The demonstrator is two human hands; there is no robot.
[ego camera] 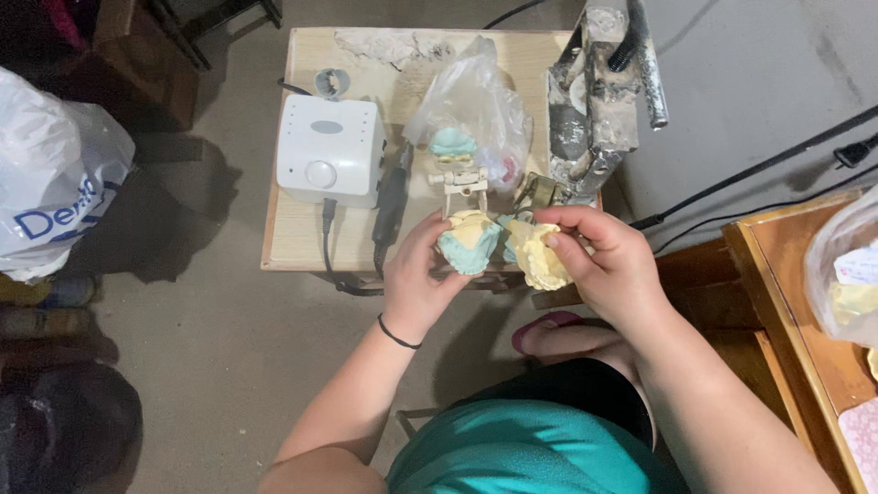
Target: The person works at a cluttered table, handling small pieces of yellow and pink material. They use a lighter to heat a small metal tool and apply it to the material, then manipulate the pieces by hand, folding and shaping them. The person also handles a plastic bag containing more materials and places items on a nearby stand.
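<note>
Head view shows the left hand [416,279] clasped around a teal-and-cream dental cast [468,242], the right hand [608,261] pinching a yellow cast [540,256] beside it, both above the table [297,242] edge. Judging by this, the casts are being fitted together; seating them needs careful alignment.

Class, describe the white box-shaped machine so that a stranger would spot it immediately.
Find the small wooden table in front of the person. At its left end sits the white boxy machine, with rounded corners and a round knob; a dark handpiece lies beside it.
</note>
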